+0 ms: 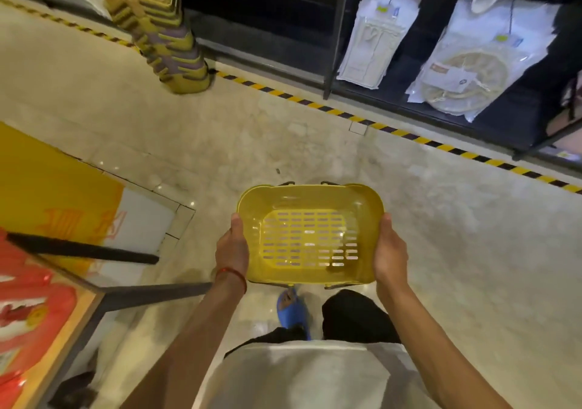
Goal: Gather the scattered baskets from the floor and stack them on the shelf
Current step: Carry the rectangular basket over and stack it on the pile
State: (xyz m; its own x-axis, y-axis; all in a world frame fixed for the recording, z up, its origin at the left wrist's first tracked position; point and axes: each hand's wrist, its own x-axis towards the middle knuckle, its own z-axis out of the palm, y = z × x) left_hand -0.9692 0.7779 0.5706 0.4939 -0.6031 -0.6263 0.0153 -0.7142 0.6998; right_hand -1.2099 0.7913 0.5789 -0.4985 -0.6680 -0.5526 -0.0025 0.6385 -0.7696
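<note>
Over the floor (441, 219), left grip (232, 251) and right grip (390, 251) clasp the yellow basket (310, 241) by its side rims; shallow thumb holds may let it slip.

Warm, even overhead light is brightening the pale floor (456, 267), leaving small glints at the left and glaring off the slotted bottom of the yellow basket (365, 202). The wide-angle lens is bending the striped hazard tape (396, 131), while blur is softening the far stack of baskets (157, 31) and the packaged goods (466, 75) far right.
</note>
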